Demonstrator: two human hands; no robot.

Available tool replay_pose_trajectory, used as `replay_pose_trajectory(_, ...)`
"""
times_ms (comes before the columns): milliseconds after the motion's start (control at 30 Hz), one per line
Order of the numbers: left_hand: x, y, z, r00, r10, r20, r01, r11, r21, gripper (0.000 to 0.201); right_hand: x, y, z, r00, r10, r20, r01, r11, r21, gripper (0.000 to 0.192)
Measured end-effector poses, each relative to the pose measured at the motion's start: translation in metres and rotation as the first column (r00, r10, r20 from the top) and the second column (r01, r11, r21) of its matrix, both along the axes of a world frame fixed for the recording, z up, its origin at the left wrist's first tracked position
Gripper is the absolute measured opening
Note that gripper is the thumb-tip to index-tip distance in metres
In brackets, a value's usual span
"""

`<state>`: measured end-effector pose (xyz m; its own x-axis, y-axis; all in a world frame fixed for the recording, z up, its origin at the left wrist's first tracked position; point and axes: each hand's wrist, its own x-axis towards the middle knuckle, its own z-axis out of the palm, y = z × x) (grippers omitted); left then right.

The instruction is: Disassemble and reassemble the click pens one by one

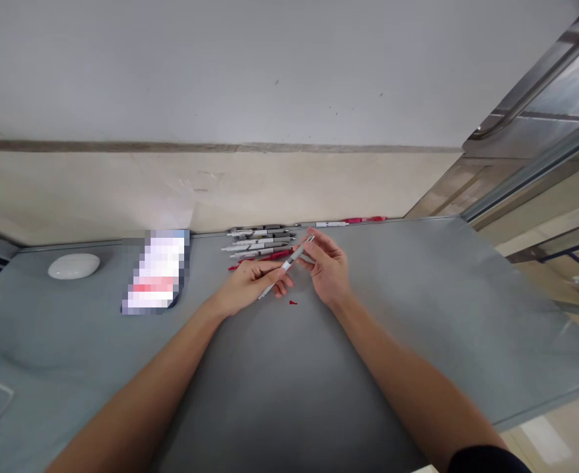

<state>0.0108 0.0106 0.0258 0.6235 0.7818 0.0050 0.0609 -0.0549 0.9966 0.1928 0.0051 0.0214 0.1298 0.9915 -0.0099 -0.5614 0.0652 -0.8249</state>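
- Fingers of both hands are closed around one slim grey pen (287,266), held just above the worktop (417,315) near its far edge.
- Left hand (250,284) pinches the lower half of the barrel between thumb and fingertips; the lower tip pokes out below the hand, towards the person.
- Right hand (327,268) closes lightly on the upper end, fingertips curled around the tip that points up and away to the right.
- Pen lies tilted, low on the left and high on the right, bridging the gap between the two hands.
- Judged by its build, it is light, stiff and smooth, so it may well slip or roll in a loose hold; a pinch on the barrel near the middle, as the left hand has it, looks the surest place.
- Small parts could pop loose easily: a tiny red piece (292,303) lies on the worktop just below the hands, apart from them.
- Both forearms reach forward from the lower corners and meet at the pen, wrists low, with the right palm turned inward.
- Behind the hands, a row of pens (259,242) lies along the wall edge, grey ones and a red one among them.
- Further left sit a blurred card (157,270) and a white oval object (73,265), well apart from the hands.
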Motion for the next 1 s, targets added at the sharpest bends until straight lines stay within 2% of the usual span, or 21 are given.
replay_pose_trajectory(233, 0.001, 0.000, -0.007, 0.992, 0.036, 0.119, -0.025, 0.995, -0.092, 0.039, 0.003, 0.001, -0.002, 0.999, -0.027, -0.018, 0.028, 0.999, 0.039, 0.018)
replay_pose_trajectory(467, 0.001, -0.002, -0.004, 0.988, 0.090, 0.123, -0.080, 0.993, -0.089, 0.030, 0.002, 0.001, -0.002, 0.994, -0.110, 0.020, 0.109, 0.993, 0.055, 0.019)
replay_pose_trajectory(633, 0.000, 0.000, -0.006, 0.986, 0.084, 0.147, -0.071, 0.994, -0.089, 0.025, 0.005, 0.006, 0.007, 0.988, -0.154, -0.032, 0.155, 0.987, 0.046, 0.021)
replay_pose_trajectory(800, -0.001, 0.003, -0.012, 0.975, 0.100, 0.200, -0.075, 0.989, -0.129, 0.023, 0.020, 0.015, 0.016, 0.967, -0.250, -0.037, 0.250, 0.968, -0.004, 0.025)
replay_pose_trajectory(900, -0.001, 0.003, -0.012, 0.963, 0.109, 0.247, -0.069, 0.983, -0.168, 0.023, 0.032, 0.022, 0.015, 0.959, -0.284, 0.025, 0.284, 0.959, 0.001, 0.029)
replay_pose_trajectory(1000, 0.000, 0.002, -0.009, 0.948, 0.132, 0.291, -0.064, 0.971, -0.231, 0.024, 0.041, 0.030, 0.010, 0.939, -0.241, 0.246, 0.235, 0.971, 0.054, 0.030)
